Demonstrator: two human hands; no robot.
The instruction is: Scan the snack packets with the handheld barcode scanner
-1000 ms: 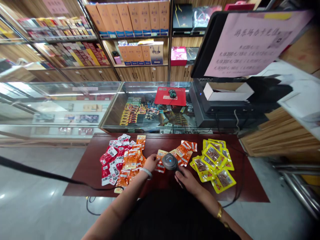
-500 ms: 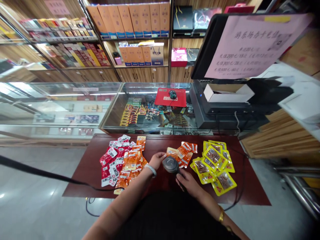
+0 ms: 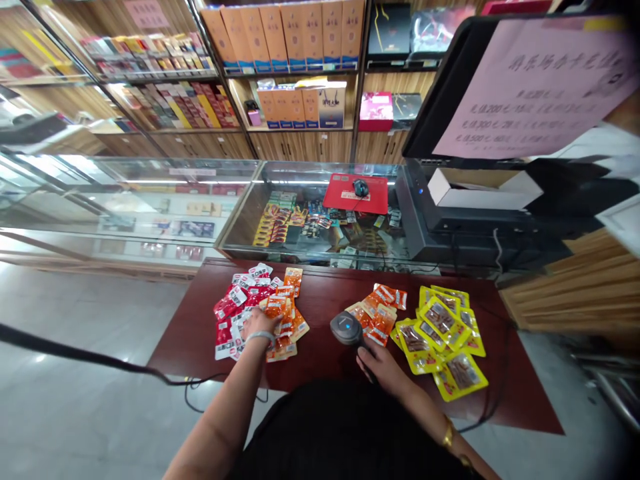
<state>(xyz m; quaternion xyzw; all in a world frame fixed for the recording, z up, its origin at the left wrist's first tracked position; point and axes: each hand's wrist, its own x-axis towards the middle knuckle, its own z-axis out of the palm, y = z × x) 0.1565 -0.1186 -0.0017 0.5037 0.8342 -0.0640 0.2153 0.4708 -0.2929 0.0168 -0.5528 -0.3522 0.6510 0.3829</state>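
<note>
My right hand [image 3: 383, 368] grips the handle of a dark barcode scanner [image 3: 346, 327] held just above the dark red table [image 3: 330, 363]. My left hand [image 3: 256, 324] reaches out to the left and rests on a mixed heap of red packets [image 3: 231, 312] and orange snack packets [image 3: 283, 319]; whether it grips one is hidden. A smaller pile of orange packets [image 3: 380, 308] lies just right of the scanner head. Yellow packets [image 3: 443, 330] are spread further right.
A glass display counter [image 3: 300, 213] stands behind the table, with a red mouse pad [image 3: 355, 193] and mouse on it. A black cash register [image 3: 480, 220] with a pink notice [image 3: 540, 87] sits at right. A black cable [image 3: 100, 360] trails over the floor at left.
My left hand has left the orange packets by the scanner and swung left onto the red and orange heap. The scanner stays in my right hand.
</note>
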